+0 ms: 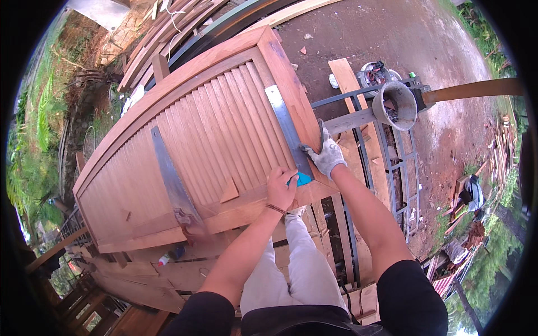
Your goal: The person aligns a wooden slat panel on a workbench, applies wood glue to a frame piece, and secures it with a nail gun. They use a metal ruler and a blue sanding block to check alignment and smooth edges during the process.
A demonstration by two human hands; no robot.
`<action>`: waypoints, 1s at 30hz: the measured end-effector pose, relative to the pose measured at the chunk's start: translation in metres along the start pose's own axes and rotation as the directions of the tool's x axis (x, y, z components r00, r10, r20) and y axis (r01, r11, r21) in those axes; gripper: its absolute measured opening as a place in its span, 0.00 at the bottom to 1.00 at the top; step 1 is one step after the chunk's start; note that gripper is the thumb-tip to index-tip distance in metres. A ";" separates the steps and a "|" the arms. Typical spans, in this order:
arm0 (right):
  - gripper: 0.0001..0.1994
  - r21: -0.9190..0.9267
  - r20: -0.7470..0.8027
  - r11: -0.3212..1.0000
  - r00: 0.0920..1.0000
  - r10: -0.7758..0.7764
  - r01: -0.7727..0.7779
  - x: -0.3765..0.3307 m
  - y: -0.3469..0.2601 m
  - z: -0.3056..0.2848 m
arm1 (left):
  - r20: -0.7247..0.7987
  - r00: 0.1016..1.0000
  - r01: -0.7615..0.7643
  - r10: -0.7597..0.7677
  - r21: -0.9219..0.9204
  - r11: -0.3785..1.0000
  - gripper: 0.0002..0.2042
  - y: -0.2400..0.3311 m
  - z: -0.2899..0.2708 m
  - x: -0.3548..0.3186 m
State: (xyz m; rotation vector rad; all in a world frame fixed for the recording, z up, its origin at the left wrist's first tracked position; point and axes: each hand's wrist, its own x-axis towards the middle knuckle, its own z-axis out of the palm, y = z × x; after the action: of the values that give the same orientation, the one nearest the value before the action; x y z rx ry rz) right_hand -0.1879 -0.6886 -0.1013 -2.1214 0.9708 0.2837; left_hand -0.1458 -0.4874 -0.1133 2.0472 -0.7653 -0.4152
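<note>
Ruler [287, 129] of metal, with a blue end [303, 179], lies across the right part of the slatted wooden panel [207, 123], and its blue end is over the lower rail. The left hand [282, 187] is bare; its fingers are bent at the blue end, but one cannot tell whether they pinch it. The right hand [327, 157], in a whitish glove, is spread, the thumb at the ruler's edge and the fingers along the frame. Further left, a handsaw [170, 173] and a triangular wood piece [229, 191] rest on the panel.

Turquoise handle [303, 180], reddish-brown panel [199, 120]
</note>
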 end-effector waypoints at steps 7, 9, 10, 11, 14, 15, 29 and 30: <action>0.57 -0.034 -0.009 0.999 1.000 0.027 -0.027 0.000 -0.006 -0.002 | 0.021 1.000 -0.002 0.000 0.078 0.997 0.08 -0.001 0.000 -0.001; 0.58 -0.077 0.014 0.996 0.999 0.048 -0.047 -0.002 -0.009 -0.007 | 0.007 1.000 0.010 -0.011 0.047 0.999 0.07 0.001 0.001 -0.004; 0.57 -0.077 0.024 0.995 0.998 0.063 -0.061 0.000 -0.012 -0.008 | -0.011 1.000 0.009 -0.009 0.040 0.999 0.07 0.002 0.000 -0.001; 0.55 -0.060 0.016 0.996 0.998 0.069 -0.067 0.001 -0.016 -0.009 | -0.016 1.000 0.008 -0.007 0.082 0.997 0.07 0.002 -0.004 0.001; 0.51 -0.030 -0.012 0.992 0.993 0.120 -0.120 -0.004 -0.020 -0.015 | -0.006 1.000 0.027 -0.026 0.166 0.986 0.07 0.006 -0.015 -0.001; 0.50 -0.029 -0.024 0.990 0.990 0.140 -0.141 -0.005 -0.027 -0.023 | 0.001 0.999 0.046 -0.047 0.180 0.983 0.08 0.004 -0.021 -0.002; 0.30 0.345 0.167 0.913 0.943 -0.288 0.218 -0.188 -0.009 0.004 | 0.479 0.803 0.533 -0.354 -0.311 0.787 0.40 0.120 -0.049 0.057; 0.32 0.154 -0.055 0.920 0.933 -0.356 0.361 -0.195 -0.020 -0.013 | 0.275 0.946 0.225 -0.170 -0.183 0.957 0.41 0.091 -0.046 0.040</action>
State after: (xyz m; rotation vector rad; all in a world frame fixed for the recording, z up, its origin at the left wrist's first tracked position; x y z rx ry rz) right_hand -0.3080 -0.5831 0.0122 -2.1066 0.5786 -0.0076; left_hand -0.1237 -0.5230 -0.0122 1.8947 -0.6349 -0.8551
